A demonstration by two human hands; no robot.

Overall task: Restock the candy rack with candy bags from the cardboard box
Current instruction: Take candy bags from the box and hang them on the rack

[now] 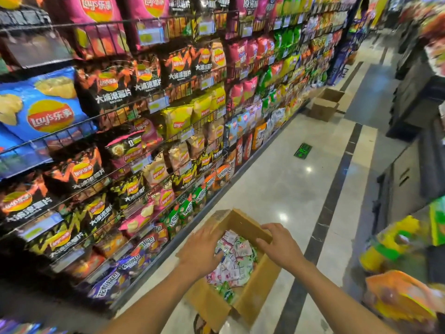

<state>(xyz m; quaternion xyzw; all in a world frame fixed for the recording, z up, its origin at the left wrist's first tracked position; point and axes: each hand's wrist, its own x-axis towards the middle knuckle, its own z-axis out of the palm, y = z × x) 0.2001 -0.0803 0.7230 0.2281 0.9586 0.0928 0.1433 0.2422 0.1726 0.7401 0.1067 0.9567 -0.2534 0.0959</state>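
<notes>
An open cardboard box (252, 292) stands on the floor at the foot of the shelves, filled with several small white, pink and green candy bags (234, 261). My left hand (201, 250) reaches over the box's left edge, fingers spread and touching the top of the bags. My right hand (277, 244) hovers over the right side, fingers spread near the far flap (248, 225). Neither hand holds anything. The rack (144, 165) on the left is a wire shelf wall full of crisp and snack bags.
The aisle floor (301, 169) runs ahead, with dark stripes along it. Two more cardboard boxes (325, 104) sit farther down by the shelves. A green sticker (303, 150) lies on the floor. Shelves with goods (404, 285) stand close on the right.
</notes>
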